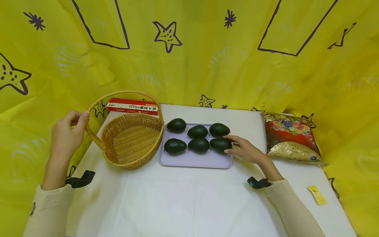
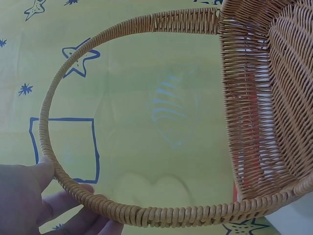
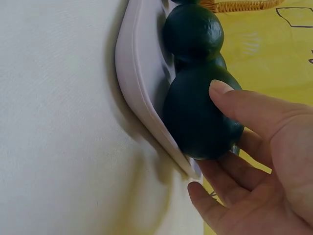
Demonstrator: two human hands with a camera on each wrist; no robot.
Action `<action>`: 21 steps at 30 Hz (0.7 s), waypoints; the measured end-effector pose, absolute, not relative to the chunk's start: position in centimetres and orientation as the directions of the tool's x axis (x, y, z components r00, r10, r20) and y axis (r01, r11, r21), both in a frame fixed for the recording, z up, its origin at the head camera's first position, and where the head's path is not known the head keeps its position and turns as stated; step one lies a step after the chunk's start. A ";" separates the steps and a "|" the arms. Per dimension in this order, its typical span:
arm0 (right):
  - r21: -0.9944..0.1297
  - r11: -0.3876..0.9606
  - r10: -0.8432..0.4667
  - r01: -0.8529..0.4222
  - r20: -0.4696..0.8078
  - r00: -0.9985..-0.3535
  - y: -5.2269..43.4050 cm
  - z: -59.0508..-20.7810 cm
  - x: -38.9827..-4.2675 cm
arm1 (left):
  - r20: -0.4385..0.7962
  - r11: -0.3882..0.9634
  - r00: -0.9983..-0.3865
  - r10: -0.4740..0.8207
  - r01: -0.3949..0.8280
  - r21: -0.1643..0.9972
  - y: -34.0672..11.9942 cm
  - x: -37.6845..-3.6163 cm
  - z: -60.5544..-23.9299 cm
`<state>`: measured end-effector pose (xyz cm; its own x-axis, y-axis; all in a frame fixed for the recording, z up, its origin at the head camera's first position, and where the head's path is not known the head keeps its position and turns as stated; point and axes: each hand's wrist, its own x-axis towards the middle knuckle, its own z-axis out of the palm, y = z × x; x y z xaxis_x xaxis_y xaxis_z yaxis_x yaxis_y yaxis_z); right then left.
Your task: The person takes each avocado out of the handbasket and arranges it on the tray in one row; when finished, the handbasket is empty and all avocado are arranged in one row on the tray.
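Observation:
My left hand (image 1: 66, 133) pinches the arched handle of a woven wicker basket (image 1: 130, 164) between thumb and fingers, on the handle's left side. In the left wrist view the handle (image 2: 146, 215) crosses in front of the fingers. Nothing lies in the basket. To its right, a pale lilac tray (image 1: 195, 162) carries several dark green avocados (image 1: 198, 145) in two rows. My right hand (image 1: 244, 149) grips the front right avocado (image 1: 220, 145) with thumb and fingers round its right end. That avocado (image 3: 200, 115) still sits at the tray's edge in the right wrist view.
A red pasta box (image 1: 133, 106) lies behind the basket. At the right stands a shiny red and gold bag (image 1: 291, 138), with a small yellow packet (image 1: 317, 194) nearer the front. A yellow patterned curtain (image 1: 195, 72) borders the white table (image 1: 177, 200) at back and sides.

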<state>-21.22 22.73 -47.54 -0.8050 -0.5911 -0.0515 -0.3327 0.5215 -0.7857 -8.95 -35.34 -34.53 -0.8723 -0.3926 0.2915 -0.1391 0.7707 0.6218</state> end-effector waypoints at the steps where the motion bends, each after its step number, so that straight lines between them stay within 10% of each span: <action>1: -0.781 0.526 -0.594 -0.336 -0.054 -0.803 22.7 -47.6 -21.2 | 0.289 0.770 -0.873 -0.393 -0.140 0.623 -35.3 -9.0 -34.5; 21: -0.753 0.564 -0.561 -0.340 -0.047 -0.827 22.8 -47.8 -20.3 | 0.297 0.755 -0.892 -0.341 -0.071 0.652 -34.8 -8.8 -34.7</action>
